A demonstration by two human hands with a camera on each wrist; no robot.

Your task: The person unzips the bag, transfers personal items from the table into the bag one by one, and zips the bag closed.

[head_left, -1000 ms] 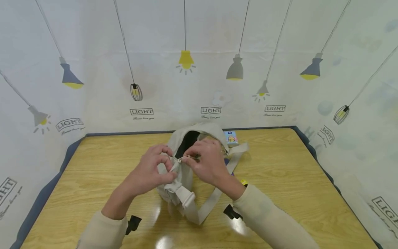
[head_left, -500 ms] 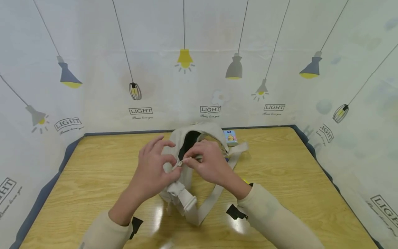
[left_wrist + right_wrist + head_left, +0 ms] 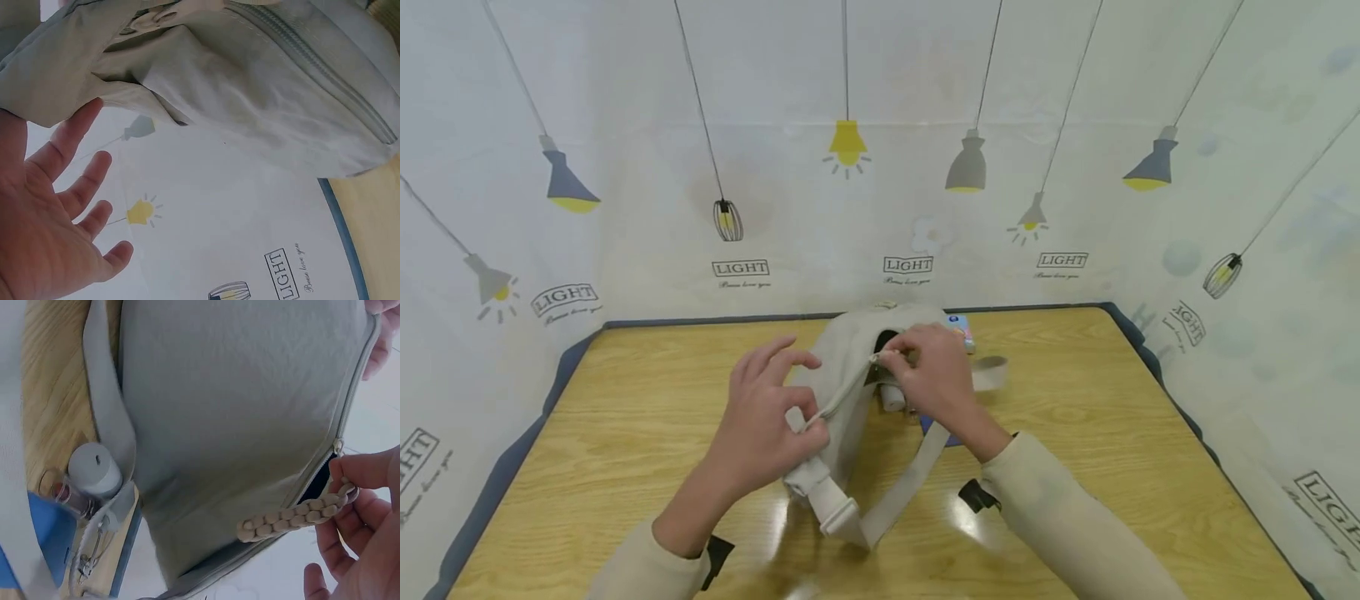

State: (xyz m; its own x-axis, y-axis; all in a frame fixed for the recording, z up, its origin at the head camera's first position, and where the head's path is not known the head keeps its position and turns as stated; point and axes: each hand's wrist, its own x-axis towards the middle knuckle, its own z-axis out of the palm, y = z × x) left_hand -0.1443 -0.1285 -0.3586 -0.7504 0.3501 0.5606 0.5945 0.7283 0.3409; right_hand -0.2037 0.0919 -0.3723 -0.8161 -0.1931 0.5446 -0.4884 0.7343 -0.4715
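A light beige bag (image 3: 838,354) stands on the table, its top zipper partly closed with a dark gap (image 3: 886,342) at the far end. My left hand (image 3: 760,421) pinches the bag's near corner beside the zipper between thumb and index finger, the other fingers spread. At the zipper slider (image 3: 338,447), my right hand (image 3: 932,371) pinches the pull between thumb and fingers. A braided cord (image 3: 294,519) hangs from that pull. The left wrist view shows the bag's outer side with a second zipper (image 3: 319,72), which is closed.
Right of the bag are a white cylinder (image 3: 95,470), a small clear container (image 3: 70,495) and a flat blue thing (image 3: 47,540). A colourful small box (image 3: 962,333) is behind my right hand. The bag's strap (image 3: 906,479) loops over the wooden table (image 3: 1097,417).
My right hand has drawn the zipper slider away and to the right, and the bag's opening has shrunk. My left hand stays at the near corner. The white cylinder has come into view.
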